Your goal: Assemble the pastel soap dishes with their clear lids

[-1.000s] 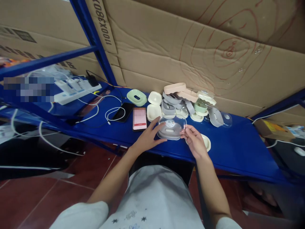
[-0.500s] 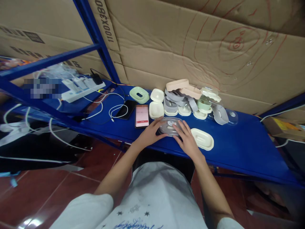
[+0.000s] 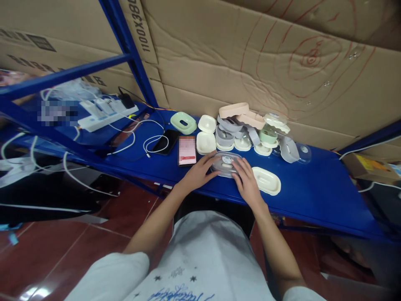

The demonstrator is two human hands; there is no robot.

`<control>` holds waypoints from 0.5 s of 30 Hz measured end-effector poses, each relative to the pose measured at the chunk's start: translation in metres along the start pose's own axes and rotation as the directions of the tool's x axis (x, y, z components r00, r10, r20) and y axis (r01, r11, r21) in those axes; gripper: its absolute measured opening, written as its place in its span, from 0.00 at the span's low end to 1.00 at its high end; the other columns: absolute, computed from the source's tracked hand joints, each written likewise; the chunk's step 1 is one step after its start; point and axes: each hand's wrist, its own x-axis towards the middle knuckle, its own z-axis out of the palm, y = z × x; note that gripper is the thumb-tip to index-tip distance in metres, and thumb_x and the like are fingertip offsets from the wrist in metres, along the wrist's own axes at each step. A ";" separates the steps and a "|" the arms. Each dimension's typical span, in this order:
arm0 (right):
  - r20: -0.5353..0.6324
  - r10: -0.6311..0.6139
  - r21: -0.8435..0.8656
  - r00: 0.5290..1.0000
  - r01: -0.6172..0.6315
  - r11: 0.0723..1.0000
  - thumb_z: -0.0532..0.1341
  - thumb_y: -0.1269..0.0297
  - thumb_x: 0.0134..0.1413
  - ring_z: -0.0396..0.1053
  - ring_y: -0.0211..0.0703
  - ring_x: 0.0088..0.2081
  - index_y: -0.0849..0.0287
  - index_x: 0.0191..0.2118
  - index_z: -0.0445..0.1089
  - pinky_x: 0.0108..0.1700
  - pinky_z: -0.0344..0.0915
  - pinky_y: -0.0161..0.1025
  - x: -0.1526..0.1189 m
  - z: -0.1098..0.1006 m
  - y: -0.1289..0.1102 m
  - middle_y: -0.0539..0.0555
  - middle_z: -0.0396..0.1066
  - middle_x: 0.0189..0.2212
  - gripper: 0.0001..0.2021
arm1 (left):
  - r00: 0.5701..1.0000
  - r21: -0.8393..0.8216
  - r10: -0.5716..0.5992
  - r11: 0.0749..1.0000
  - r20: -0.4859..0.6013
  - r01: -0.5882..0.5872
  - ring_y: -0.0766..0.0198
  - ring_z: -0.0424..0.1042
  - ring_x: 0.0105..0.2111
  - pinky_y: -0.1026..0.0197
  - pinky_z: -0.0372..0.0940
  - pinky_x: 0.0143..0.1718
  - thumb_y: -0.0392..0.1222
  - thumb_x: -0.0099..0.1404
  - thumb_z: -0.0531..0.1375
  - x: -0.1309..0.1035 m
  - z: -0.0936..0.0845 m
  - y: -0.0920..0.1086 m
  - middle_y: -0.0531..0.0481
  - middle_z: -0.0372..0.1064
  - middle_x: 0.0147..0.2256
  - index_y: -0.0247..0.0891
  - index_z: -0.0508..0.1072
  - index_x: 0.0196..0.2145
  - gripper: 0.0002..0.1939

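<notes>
In the head view, the left hand [image 3: 198, 174] and the right hand [image 3: 249, 187] are clamped on the clear-lidded box [image 3: 225, 170], 1 at each end, fingers over the top and thumbs towards the near side. The box sits at the near edge of the blue desk [image 3: 316, 194], right of the lit phone [image 3: 187, 151] and just left of the long cream tray [image 3: 268, 179].

The box looks light, with a thin, fairly stiff lid that seems smooth enough to slide under dry fingertips and might crack or scuff if squeezed hard at the middle. The 2 short ends are the best places to take hold, low on the rim, with even pressure from both sides. The cream tray looks rigid too, and its raised rim would give a good hold.

Fingers cover both ends of the box, so its rim there is hidden, and glare on the lid blurs the grey part beneath. The print on the round label is too small to read. Behind, the peach bands [image 3: 234, 110] and grey bands [image 3: 290, 149] overlap in a heap, so their number is unclear. The clear cover [image 3: 303, 153] at the far right is faint against the blue, and part of the phone's screen is pixelated.
</notes>
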 end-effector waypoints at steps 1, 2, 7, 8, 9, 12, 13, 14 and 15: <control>-0.003 0.003 -0.008 1.000 -0.003 1.000 0.53 0.59 0.77 0.50 0.55 0.77 0.48 0.75 0.60 0.75 0.57 0.64 0.000 0.001 0.000 0.59 0.60 0.73 0.25 | 1.000 0.009 0.000 1.000 0.006 0.000 0.50 0.58 0.74 0.42 0.58 0.74 0.50 0.78 0.59 0.000 0.000 0.000 0.38 0.56 0.73 0.46 0.62 0.71 0.27; -0.009 0.008 -0.017 1.000 -0.008 1.000 0.53 0.60 0.77 0.50 0.55 0.77 0.49 0.75 0.60 0.75 0.57 0.63 -0.001 0.001 0.001 0.59 0.60 0.73 0.25 | 1.000 0.020 -0.001 1.000 0.013 0.001 0.49 0.58 0.74 0.42 0.58 0.74 0.50 0.78 0.60 0.001 0.000 0.001 0.38 0.56 0.73 0.46 0.62 0.71 0.28; -0.023 -0.017 -0.072 1.000 0.015 0.997 0.53 0.63 0.77 0.50 0.55 0.77 0.49 0.75 0.60 0.75 0.58 0.61 -0.003 0.003 0.004 0.60 0.58 0.73 0.26 | 1.000 0.038 0.019 0.999 0.004 -0.019 0.49 0.59 0.73 0.43 0.60 0.73 0.48 0.78 0.60 0.001 0.003 -0.003 0.38 0.56 0.73 0.46 0.62 0.71 0.28; -0.019 -0.035 -0.078 0.999 0.033 0.996 0.55 0.63 0.76 0.49 0.56 0.77 0.49 0.75 0.60 0.75 0.58 0.61 -0.003 0.003 0.004 0.60 0.58 0.74 0.26 | 0.999 0.030 0.032 0.999 -0.011 -0.032 0.49 0.60 0.73 0.43 0.60 0.73 0.48 0.78 0.60 0.001 0.004 -0.004 0.38 0.57 0.72 0.46 0.63 0.70 0.27; -0.016 -0.050 -0.082 0.999 0.048 0.995 0.56 0.63 0.76 0.48 0.57 0.77 0.48 0.76 0.59 0.74 0.59 0.61 -0.004 0.003 0.005 0.60 0.57 0.74 0.27 | 0.999 0.021 0.043 0.999 -0.024 -0.042 0.50 0.60 0.72 0.43 0.60 0.73 0.47 0.78 0.60 0.001 0.004 -0.005 0.38 0.58 0.71 0.46 0.64 0.69 0.26; -0.012 -0.072 -0.097 0.997 0.070 0.993 0.57 0.64 0.75 0.47 0.58 0.78 0.47 0.76 0.57 0.74 0.59 0.61 -0.005 0.003 0.005 0.60 0.56 0.75 0.29 | 0.998 0.005 0.054 0.999 -0.043 -0.054 0.49 0.61 0.72 0.43 0.60 0.73 0.45 0.77 0.62 0.000 0.006 -0.009 0.39 0.58 0.71 0.47 0.65 0.68 0.25; -0.007 -0.075 -0.100 0.997 0.074 0.992 0.57 0.64 0.75 0.47 0.58 0.78 0.47 0.76 0.57 0.74 0.60 0.61 -0.005 0.003 0.004 0.60 0.56 0.75 0.29 | 0.998 0.003 0.052 0.999 -0.047 -0.052 0.49 0.62 0.72 0.43 0.60 0.73 0.45 0.76 0.62 0.000 0.007 -0.009 0.39 0.59 0.71 0.47 0.65 0.68 0.25; 0.000 -0.078 -0.102 0.997 0.078 0.992 0.56 0.65 0.75 0.47 0.58 0.78 0.47 0.76 0.57 0.74 0.60 0.61 -0.005 0.003 0.004 0.60 0.56 0.75 0.29 | 0.997 0.003 0.049 0.999 -0.053 -0.049 0.49 0.62 0.72 0.43 0.60 0.73 0.45 0.76 0.63 -0.001 0.007 -0.010 0.39 0.59 0.70 0.47 0.65 0.67 0.25; 0.008 -0.079 -0.102 0.997 0.079 0.992 0.56 0.65 0.75 0.47 0.58 0.78 0.46 0.76 0.57 0.74 0.60 0.61 -0.004 0.002 0.004 0.59 0.56 0.75 0.29 | 0.997 0.003 0.044 0.999 -0.058 -0.043 0.49 0.62 0.71 0.43 0.61 0.72 0.45 0.75 0.64 -0.001 0.007 -0.011 0.39 0.60 0.70 0.47 0.66 0.67 0.25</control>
